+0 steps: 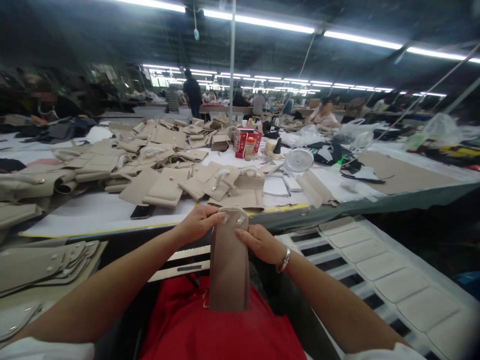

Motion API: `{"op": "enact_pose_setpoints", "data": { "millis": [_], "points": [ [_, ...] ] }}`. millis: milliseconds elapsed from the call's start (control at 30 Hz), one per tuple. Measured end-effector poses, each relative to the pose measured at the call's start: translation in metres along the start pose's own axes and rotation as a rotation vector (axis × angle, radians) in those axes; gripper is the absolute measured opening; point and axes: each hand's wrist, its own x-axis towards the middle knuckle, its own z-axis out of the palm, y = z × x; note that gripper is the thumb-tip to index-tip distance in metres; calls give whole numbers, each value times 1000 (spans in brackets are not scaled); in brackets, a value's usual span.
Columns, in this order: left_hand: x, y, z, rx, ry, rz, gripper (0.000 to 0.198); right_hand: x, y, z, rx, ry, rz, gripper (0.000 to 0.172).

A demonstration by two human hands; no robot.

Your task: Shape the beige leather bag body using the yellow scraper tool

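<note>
A long beige leather panel [228, 270] with a rounded top edge hangs upright in front of the red apron. It looks folded or doubled, and metal bits show near its top. My left hand [198, 222] pinches its upper left edge, thumb on the front. On the upper right edge, my right hand [262, 242] grips it with the thumb against the face; a silver bangle is on that wrist. The fingers behind the panel are hidden. Just beyond it, beige bag pieces [240, 187] with metal fittings lie on the white-covered table [86, 210].
Stacked beige flaps [37, 267] lie at the lower left. Rows of pale panels [390, 272] cover a board on the right. A red box [247, 142], a clear plastic dish [299, 160] and a dark phone [141, 212] are on the table. Several people work farther back.
</note>
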Motion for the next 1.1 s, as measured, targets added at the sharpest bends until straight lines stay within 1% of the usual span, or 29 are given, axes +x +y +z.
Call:
{"op": "enact_pose_setpoints", "data": {
  "millis": [100,133,200,300,367,433,500,600,700,767,833,867,933,1000,1033,1100],
  "points": [
    [-4,-5,2,-28,24,-31,43,2,7,3,199,-29,-28,53],
    [-7,-7,3,-37,16,-44,44,3,9,4,251,-37,-24,53],
    [-15,-11,5,-25,-38,-56,44,4,12,5,320,-41,-2,53],
    [-29,-15,11,124,-120,-52,41,7,13,7,361,-33,23,54],
    [-37,-17,16,212,-124,-62,42,9,14,9,361,-33,23,55],
    [-41,-19,22,193,-108,-74,44,11,16,11,352,-34,17,54],
    [-43,-23,26,87,-98,-80,43,14,17,13,332,-25,11,53],
    [-44,-30,30,-86,-87,-95,44,15,16,16,234,15,17,52],
    [-45,-36,28,-201,-58,-118,45,8,11,18,-33,49,70,55],
    [-46,-37,27,-188,-29,-131,45,-2,6,21,-228,21,114,54],
    [-51,-36,27,-85,-23,-148,47,-14,4,25,-319,-41,154,53],
    [-54,-34,29,-30,-50,-151,48,-19,4,28,-318,-74,169,52],
    [-62,-32,37,18,-161,-156,47,-25,7,34,-250,-130,189,54],
    [-72,-32,47,-33,-285,-195,45,-27,15,41,-159,-162,200,57],
    [-78,-33,53,-79,-322,-225,45,-26,19,45,-116,-169,204,58],
    [-86,-37,63,-176,-332,-266,43,-23,27,50,-31,-163,207,59]
  ]
}}
